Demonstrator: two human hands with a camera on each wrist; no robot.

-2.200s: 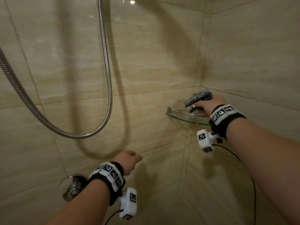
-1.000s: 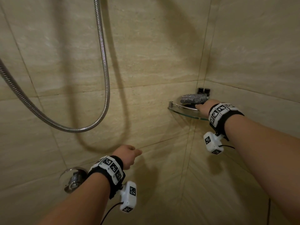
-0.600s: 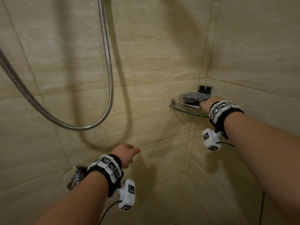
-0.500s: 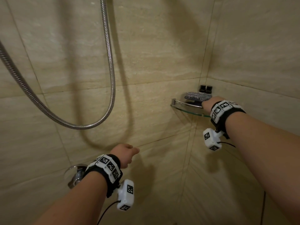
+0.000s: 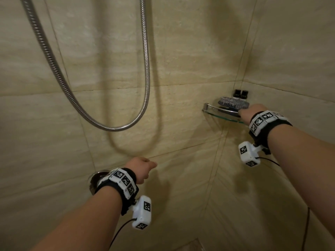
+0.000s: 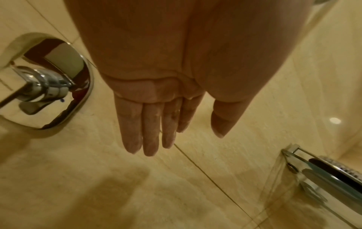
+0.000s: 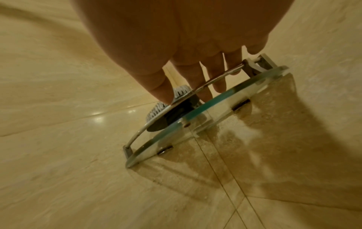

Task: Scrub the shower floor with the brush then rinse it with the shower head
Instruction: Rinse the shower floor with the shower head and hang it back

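The scrub brush [image 5: 233, 102] lies bristles-up on the glass corner shelf [image 5: 216, 113], behind its metal rail. My right hand [image 5: 252, 111] reaches over the rail at the brush's near end. In the right wrist view its fingers [image 7: 219, 80] are straight and spread behind the rail, and the thumb tip touches the bristle edge of the brush [image 7: 181, 92]; nothing is gripped. My left hand [image 5: 143, 167] hangs lower left beside the chrome tap [image 5: 94, 180], its straight fingers [image 6: 150, 131] holding nothing. The shower head is out of sight.
A metal shower hose [image 5: 145, 69] loops down the left wall above my left hand. Two small dark bottles [image 5: 240, 93] stand in the shelf's back corner. Beige tiled walls meet in that corner. A strip of floor drain [image 5: 192, 244] shows at the bottom edge.
My right hand gripped the brush above the shelf, lowered it onto the glass, and its fingers have since straightened off it. The left hand has barely moved.
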